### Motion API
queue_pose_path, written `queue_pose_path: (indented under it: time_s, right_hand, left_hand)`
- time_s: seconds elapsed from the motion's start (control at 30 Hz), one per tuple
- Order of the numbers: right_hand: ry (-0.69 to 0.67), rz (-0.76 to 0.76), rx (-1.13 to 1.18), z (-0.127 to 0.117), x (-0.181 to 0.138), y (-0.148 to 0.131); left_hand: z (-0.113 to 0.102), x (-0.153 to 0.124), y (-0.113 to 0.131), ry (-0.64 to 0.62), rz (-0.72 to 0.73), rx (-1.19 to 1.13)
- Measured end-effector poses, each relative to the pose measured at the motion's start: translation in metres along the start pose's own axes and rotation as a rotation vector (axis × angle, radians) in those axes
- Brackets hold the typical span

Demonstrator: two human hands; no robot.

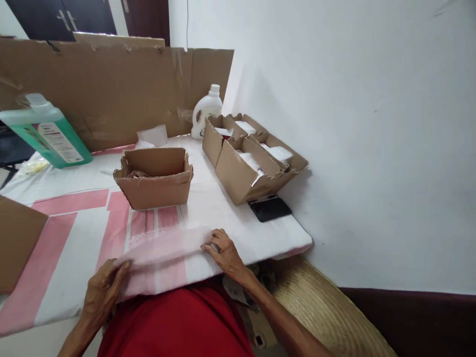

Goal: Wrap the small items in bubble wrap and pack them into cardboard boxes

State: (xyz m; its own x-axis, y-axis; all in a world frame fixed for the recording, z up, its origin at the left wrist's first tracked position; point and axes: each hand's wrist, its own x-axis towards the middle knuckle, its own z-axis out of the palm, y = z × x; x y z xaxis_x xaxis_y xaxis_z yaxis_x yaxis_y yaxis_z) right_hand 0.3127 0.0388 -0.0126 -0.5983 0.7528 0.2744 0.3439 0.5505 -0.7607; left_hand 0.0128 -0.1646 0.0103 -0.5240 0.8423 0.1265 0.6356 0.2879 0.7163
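Observation:
A thin translucent white sheet lies stretched along the near edge of the table, which is covered in a white and pink cloth. My left hand pinches the sheet's left end with curled fingers. My right hand grips its right end, fingers bent over it. Just behind the sheet stands a small open cardboard box.
Two open cardboard boxes holding white packets sit by the wall, with a black phone in front. A white bottle, a green liquid jug and a large cardboard panel stand behind. A woven mat lies below right.

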Motion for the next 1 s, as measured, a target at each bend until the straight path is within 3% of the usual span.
queue_pose_path:
  time_s: [0.17,0.43,0.6,0.73,0.9,1.0]
  right_hand:
    - [0.147,0.098,-0.065,0.016,-0.007,-0.007]
    - [0.309,0.17,-0.111,0.035,-0.008,-0.014]
    - [0.339,0.185,-0.131,0.036,-0.005,-0.015]
    - [0.358,0.187,-0.108,0.035,-0.006,-0.016]
    - [0.376,0.191,-0.071,0.034,-0.007,-0.017]
    - [0.376,0.237,0.021,0.027,0.002,-0.017]
  left_hand:
    - [0.013,0.009,0.022,0.11,-0.184,0.047]
    - [0.027,0.013,0.022,0.15,-0.259,0.222]
    - [0.023,0.016,0.028,0.224,-0.319,0.182]
    - [0.018,0.015,0.038,0.143,-0.412,0.055]
    - [0.023,0.008,0.04,0.044,-0.374,0.085]
    - [0.021,0.019,0.04,0.025,-0.339,-0.025]
